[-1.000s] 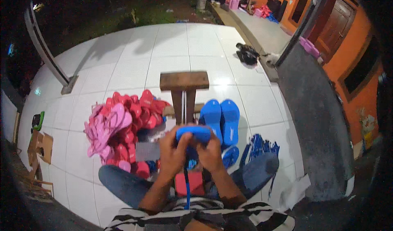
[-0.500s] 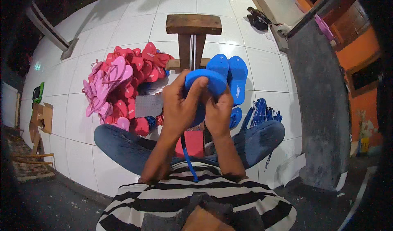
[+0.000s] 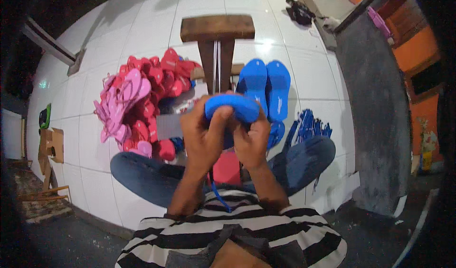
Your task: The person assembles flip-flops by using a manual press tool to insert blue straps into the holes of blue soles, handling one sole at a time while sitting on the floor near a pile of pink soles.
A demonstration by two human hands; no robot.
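Both my hands grip a blue flip-flop sole [image 3: 233,107] in front of me, its rounded end up and curved. My left hand [image 3: 202,137] is closed on its left side, thumb pressed on the face. My right hand [image 3: 251,142] clasps the right side, its fingers partly hidden. The sole's lower part is mostly behind my hands. Below them a thin blue strap [image 3: 218,197] hangs toward my striped shirt. Just beyond stands a T-shaped wooden stand [image 3: 217,29] with pale thin strips along its post. Right of it lie blue soles [image 3: 278,90].
Pink flip-flops [image 3: 127,91] and red flip-flops [image 3: 154,75] are heaped on the left. A bundle of blue straps [image 3: 312,129] lies by my right knee. A red block [image 3: 226,168] sits between my legs. A cardboard box [image 3: 56,144] stands far left, a black bag [image 3: 299,12] far right.
The sole has come slightly lower and to the left, and its upper end is tipped more edge-on. Both hands keep their hold. The whole view has shifted a little.
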